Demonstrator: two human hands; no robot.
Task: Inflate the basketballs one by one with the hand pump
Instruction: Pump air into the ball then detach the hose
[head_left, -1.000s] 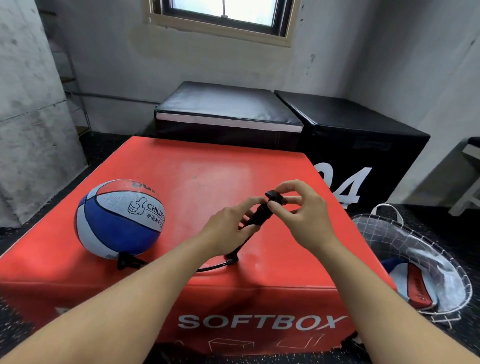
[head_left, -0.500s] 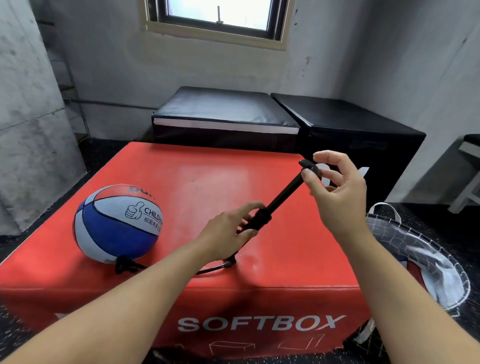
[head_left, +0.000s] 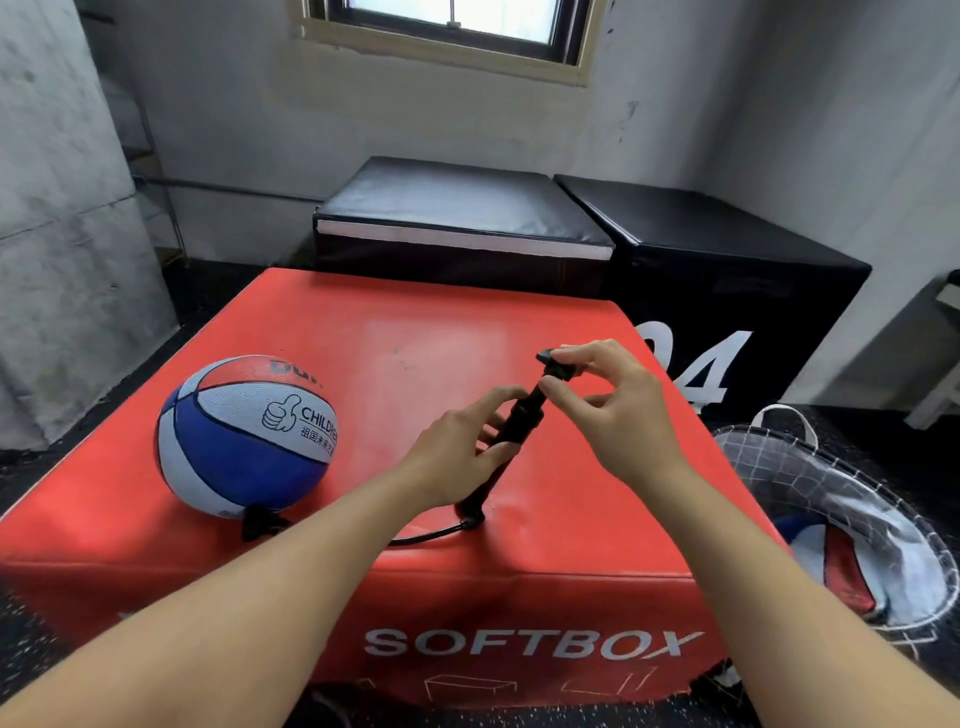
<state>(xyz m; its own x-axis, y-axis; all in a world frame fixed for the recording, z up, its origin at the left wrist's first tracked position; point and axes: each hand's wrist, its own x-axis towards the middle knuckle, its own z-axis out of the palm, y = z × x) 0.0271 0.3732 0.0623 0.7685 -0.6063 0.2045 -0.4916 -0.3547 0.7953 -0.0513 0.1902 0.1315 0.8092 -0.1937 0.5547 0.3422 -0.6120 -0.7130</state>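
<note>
Red softbox (head_left: 395, 332): basketball (head_left: 247, 436) left, hose attached | left hand (head_left: 457, 452) grips hand pump (head_left: 519, 421) barrel | right hand (head_left: 618, 410) pinches handle, nearly pressed in | inflation underway; another ball waits in mesh basket (head_left: 841, 499).

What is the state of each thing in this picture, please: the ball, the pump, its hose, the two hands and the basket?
basketball: rests on the red box, hose connector plugged in at its bottom.
hand pump: tilted, base on the box, handle nearly pushed in.
hose: runs from pump base toward the ball.
left hand: grips the pump barrel.
right hand: pinches the pump handle.
mesh basket: on the floor, holds another ball.
</note>
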